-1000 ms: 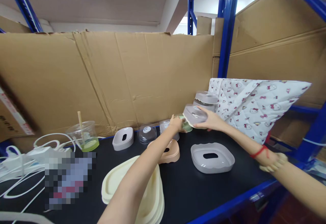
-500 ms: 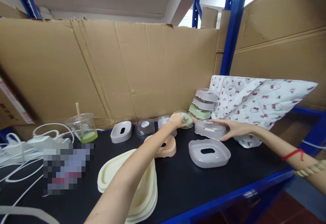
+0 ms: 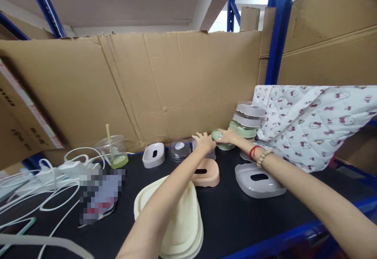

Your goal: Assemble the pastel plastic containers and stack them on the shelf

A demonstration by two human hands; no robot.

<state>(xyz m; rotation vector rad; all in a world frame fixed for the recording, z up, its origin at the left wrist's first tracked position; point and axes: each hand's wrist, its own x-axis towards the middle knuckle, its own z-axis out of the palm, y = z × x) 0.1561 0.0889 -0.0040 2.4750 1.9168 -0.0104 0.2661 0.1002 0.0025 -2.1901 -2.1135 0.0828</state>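
Note:
My left hand (image 3: 206, 142) rests over a grey box with a clear lid (image 3: 211, 154), its fingers spread. Just right of it, my right hand (image 3: 230, 136) is closed on a green box with a clear lid (image 3: 226, 146); part of that grip is hidden. A dark box with a clear dome lid (image 3: 179, 151) stands to the left. In front lies a peach tissue box cover (image 3: 210, 177) with an oval slot. A grey slotted cover (image 3: 266, 186) sits under my right forearm, with another clear-lidded grey box partly hidden behind it.
A smaller grey slotted cover (image 3: 157, 149) is farther left. Cream trays (image 3: 188, 235) are stacked in front. Grey and green boxes (image 3: 249, 110) form a stack by the patterned cloth (image 3: 312, 125). A plastic cup (image 3: 114, 149), white cables (image 3: 67, 200) and a cardboard wall (image 3: 176, 90) surround them.
My left hand has left the green box and is over the grey lidded box beside it. My right hand has moved left from another grey lidded box to the green one.

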